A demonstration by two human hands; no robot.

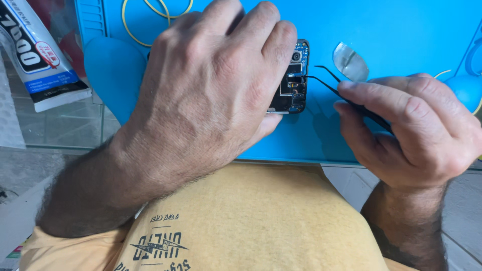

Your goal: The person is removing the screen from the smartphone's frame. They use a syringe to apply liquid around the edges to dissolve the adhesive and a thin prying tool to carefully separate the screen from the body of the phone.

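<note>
While left hand (211, 85) covers opened phone (293, 78), right hand (406, 125) beside it, pinching tweezers (331, 90).

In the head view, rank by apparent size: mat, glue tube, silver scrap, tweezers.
1. mat
2. glue tube, cut off by the frame edge
3. tweezers, partly hidden in the right hand
4. silver scrap

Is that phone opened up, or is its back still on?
Opened up. The phone under the left hand shows bare circuit board and camera; the right hand holds tweezers beside it.
</note>
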